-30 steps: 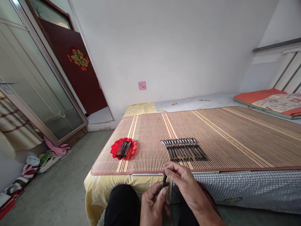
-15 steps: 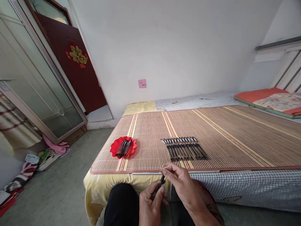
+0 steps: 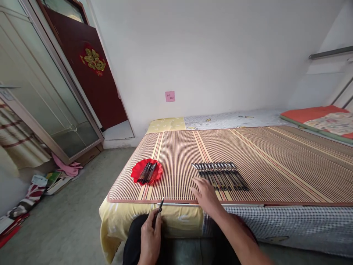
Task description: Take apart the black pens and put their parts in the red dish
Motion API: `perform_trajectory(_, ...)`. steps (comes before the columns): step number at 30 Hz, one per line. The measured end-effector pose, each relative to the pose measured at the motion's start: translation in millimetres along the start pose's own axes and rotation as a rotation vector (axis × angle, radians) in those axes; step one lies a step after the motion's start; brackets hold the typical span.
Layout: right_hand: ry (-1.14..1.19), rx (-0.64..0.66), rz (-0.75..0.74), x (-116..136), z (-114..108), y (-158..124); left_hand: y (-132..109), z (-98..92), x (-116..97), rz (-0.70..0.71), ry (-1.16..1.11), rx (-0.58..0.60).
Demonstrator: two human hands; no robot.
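Note:
My left hand [image 3: 150, 232] is closed around a dark pen [image 3: 160, 207], just in front of the bed's near edge. The pen stands tilted, its thin end pointing up. Over the mat my right hand [image 3: 205, 195] reaches out with its fingers apart, and I see nothing in it. It is close to a row of black pens [image 3: 228, 175] lying side by side, and hides the lower ends of the leftmost ones. A red scalloped plate [image 3: 134, 173] to the left holds several more dark pens [image 3: 148, 172].
A striped bamboo mat [image 3: 176, 151] covers much of the bed, over a yellow and checked sheet [image 3: 132, 215]. Folded orange bedding [image 3: 306, 113] lies at the far right. A pink note [image 3: 170, 96] is on the wall. Clothes and papers [image 3: 38, 187] lie on the floor at left.
My hands, together at the pen before, have parted. The left moved left and down with the pen; the right moved forward to the row, its pinch loosened. The view shifted slightly.

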State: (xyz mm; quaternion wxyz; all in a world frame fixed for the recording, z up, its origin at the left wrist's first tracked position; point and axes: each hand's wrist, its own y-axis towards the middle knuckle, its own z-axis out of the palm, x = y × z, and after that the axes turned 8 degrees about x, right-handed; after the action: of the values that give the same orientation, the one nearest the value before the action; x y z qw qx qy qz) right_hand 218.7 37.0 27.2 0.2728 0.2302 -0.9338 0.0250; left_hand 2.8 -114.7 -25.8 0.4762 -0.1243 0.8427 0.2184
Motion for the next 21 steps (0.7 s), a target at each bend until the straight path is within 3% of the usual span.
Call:
perform_trajectory(3, -0.167, 0.011, 0.039, -10, -5, 43, 0, -5.9, 23, -0.007, 0.040, -0.048)
perform_trajectory(8, -0.275, 0.076, 0.101, -17, -5, 94, 2, -0.3, 32, 0.002, 0.012, -0.062)
perform_trajectory(21, -0.344, 0.205, 0.179, -26, 6, 131, 2, 3.9, 33, -0.021, -0.051, -0.071)
